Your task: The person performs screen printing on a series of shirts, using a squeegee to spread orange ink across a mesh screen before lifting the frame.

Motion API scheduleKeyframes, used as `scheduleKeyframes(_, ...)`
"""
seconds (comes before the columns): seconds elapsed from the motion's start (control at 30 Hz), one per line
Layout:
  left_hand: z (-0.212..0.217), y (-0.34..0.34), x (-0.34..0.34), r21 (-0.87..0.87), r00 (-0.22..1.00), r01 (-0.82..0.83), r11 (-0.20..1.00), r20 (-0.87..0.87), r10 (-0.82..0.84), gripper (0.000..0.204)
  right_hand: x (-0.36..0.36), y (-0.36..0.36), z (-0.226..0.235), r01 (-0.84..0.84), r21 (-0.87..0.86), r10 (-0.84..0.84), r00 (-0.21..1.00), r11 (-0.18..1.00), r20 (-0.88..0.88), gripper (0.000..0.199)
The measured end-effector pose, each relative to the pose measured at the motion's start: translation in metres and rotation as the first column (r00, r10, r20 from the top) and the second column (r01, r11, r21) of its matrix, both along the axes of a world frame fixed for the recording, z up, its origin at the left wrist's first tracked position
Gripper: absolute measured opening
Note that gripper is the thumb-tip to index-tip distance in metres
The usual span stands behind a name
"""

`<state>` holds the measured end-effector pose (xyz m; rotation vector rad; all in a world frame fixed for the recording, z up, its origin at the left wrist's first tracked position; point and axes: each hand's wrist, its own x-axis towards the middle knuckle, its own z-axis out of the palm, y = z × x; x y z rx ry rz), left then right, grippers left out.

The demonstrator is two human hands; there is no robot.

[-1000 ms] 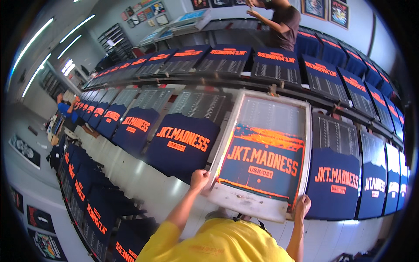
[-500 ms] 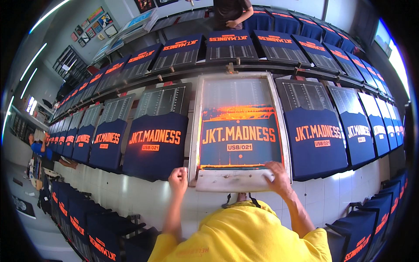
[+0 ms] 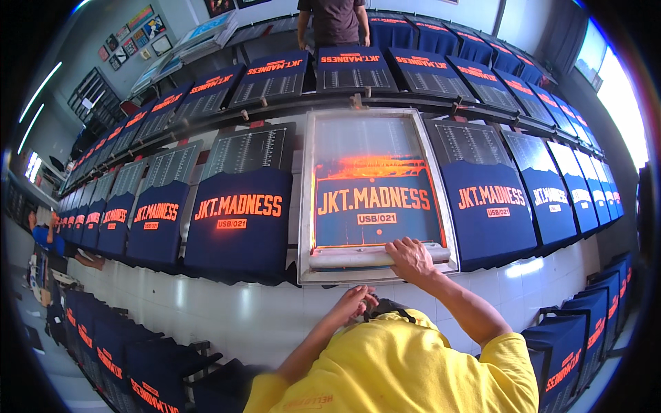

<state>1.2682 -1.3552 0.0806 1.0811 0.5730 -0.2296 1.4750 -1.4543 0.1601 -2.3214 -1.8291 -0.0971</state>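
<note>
- The left hand (image 3: 354, 303) hangs close to the body, just off the near edge of the counter (image 3: 275, 303). Its fingers are curled loosely and it touches nothing that shows; whether it pinches something small I cannot tell.
- The right hand (image 3: 412, 258) lies palm down on the squeegee (image 3: 358, 257), fingers bent over the long pale handle toward its right end, grasping it.
- The squeegee rests crosswise at the near end of the printing screen (image 3: 375, 193), inside its metal frame (image 3: 306, 206).
- The screen lies flat over a navy shirt on the counter, with the orange lettering showing through the mesh and orange ink smeared above it.
- To do this stroke well, I judge both hands belong on the handle, spaced evenly, so pressure is level across the blade; the frame should stay seated square on the shirt, and the pull should be one steady pass at a constant tilt.
- Printed shirts (image 3: 237, 220) lie side by side along the counter to the left and right (image 3: 492, 206), each close to its neighbour.
- Across the far edge, a second row of shirts (image 3: 354, 67) runs along, and another person (image 3: 334, 20) stands there.
</note>
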Motion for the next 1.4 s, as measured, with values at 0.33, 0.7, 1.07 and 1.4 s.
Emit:
scheduleKeyframes(0.33, -0.051, -0.024, 0.019, -0.087, 0.978, -0.199, 0.976, 0.052, 0.204, 0.048, 0.064, 0.037, 0.021, -0.046, 0.260, 0.071, 0.994, 0.965, -0.089, 0.030)
scheduleKeyframes(0.7, -0.070, -0.034, 0.018, 0.208, 0.956, -0.269, 0.940, 0.174, 0.235, 0.044, 0.183, 0.139, 0.014, 0.051, 0.108, -0.047, 0.998, 0.993, -0.036, 0.029)
scheduleKeyframes(1.07, -0.100, -0.043, 0.010, 0.288, 0.970, -0.242, 0.927, 0.083, 0.227, 0.042, 0.184, 0.159, 0.000, 0.015, 0.004, -0.015, 0.997, 1.000, -0.079, 0.022)
scheduleKeyframes(1.4, -0.055, -0.034, 0.020, 0.213, 0.962, -0.267, 0.940, 0.111, 0.248, 0.047, 0.190, 0.156, -0.018, -0.105, 0.143, 0.101, 0.994, 0.984, 0.032, 0.030)
